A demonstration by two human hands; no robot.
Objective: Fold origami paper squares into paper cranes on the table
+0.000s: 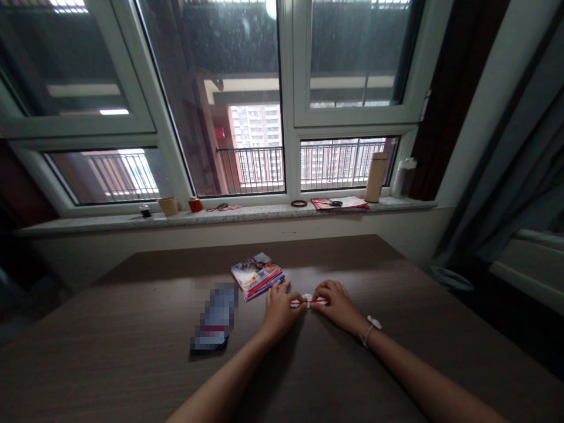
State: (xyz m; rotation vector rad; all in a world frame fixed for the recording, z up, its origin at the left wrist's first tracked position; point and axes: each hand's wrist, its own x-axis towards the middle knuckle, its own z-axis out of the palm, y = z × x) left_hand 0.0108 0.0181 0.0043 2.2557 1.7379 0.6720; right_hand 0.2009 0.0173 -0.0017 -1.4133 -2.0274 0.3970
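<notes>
The left hand (280, 308) and the right hand (335, 301) both pinch a small, flat, white and red piece that looks like folded paper (308, 301), between thumb and fingers. It is low over the big brown wooden worktop (132, 323), between the two hands. Just beside the left hand sits a pile of shiny, colourful paper booklets (257, 273), near a dark, flat, blurred thing shaped like a phone (217, 317).

Ppr strip (308, 302), glossy ppr stack (257, 274), smooth wd tbl (118, 329).
</notes>
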